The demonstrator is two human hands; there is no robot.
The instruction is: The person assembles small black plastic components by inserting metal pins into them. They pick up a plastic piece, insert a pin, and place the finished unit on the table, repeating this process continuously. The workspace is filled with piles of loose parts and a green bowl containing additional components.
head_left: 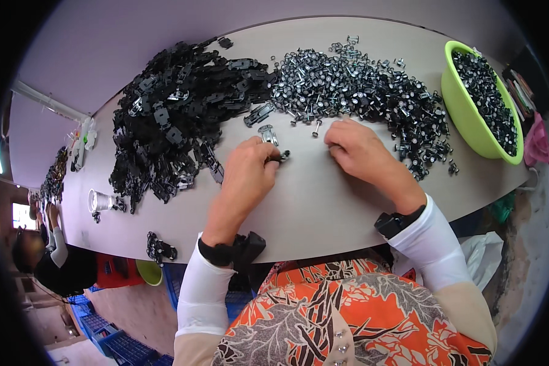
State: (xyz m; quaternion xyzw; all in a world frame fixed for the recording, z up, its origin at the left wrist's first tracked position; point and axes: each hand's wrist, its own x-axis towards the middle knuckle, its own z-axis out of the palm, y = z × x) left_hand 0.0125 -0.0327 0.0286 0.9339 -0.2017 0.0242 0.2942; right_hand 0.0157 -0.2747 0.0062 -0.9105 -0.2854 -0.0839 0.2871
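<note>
My left hand (248,168) is closed on a small dark toy-car chassis; a black wheel (284,156) shows at its fingertips, and the fingers cover most of the part. Just beyond these fingers lies a loose grey chassis (267,134). My right hand (363,152) has its fingers curled together at the near edge of a heap of wheel-and-axle pieces (348,82); anything inside them is hidden. Between the two hands, a single wheel axle (316,128) rests on the table (305,207). A large heap of black and grey chassis plates (165,116) spreads beyond my left hand.
At the right stands a lime-green basin (479,119) full of wheel pieces. A white cup-like container (100,200) and a small cluster of black parts (160,247) lie to the left. A co-worker (58,262) sits at the far left, near blue crates (113,341).
</note>
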